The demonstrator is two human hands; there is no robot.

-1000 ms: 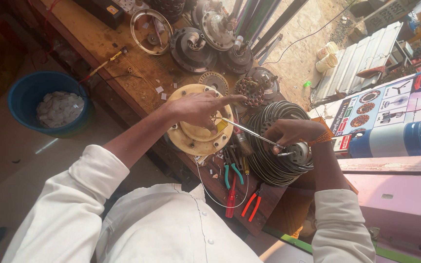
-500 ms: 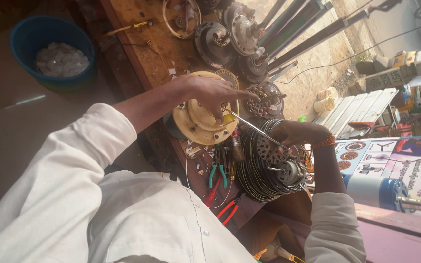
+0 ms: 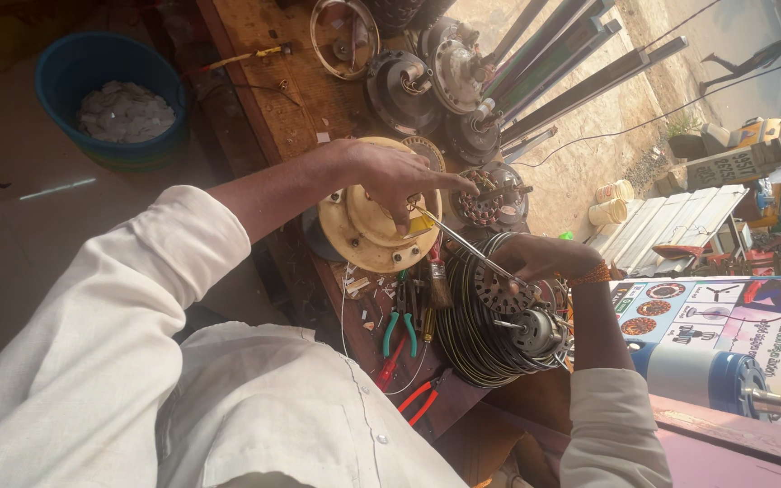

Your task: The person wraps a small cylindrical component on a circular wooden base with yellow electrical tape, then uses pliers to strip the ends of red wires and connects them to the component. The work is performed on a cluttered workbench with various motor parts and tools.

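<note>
My left hand (image 3: pixel 390 176) rests on a round cream fan motor cover (image 3: pixel 359 235) on the wooden bench (image 3: pixel 273 99). Its fingers are closed on the yellow end of a thin metal screwdriver (image 3: pixel 467 246). The shaft slants down to my right hand (image 3: pixel 544 258), which is closed around its far end, just above a dark stator (image 3: pixel 499 294). The stator and a small motor hub (image 3: pixel 535 333) lie on a thick black coil of wound wire (image 3: pixel 463 343).
Green-handled pliers (image 3: pixel 399 330) and red-handled pliers (image 3: pixel 422 398) lie at the bench's near edge. Several fan motors (image 3: pixel 399 86) and long metal rods (image 3: pixel 571 63) crowd the far end. A blue bucket (image 3: pixel 61 81) of white scraps stands on the floor. A blue cylinder (image 3: pixel 698 375) lies at right.
My head has shifted, so the bucket and bench sit differently in view. Both hands stay on the screwdriver, over the cream cover and the coil.
</note>
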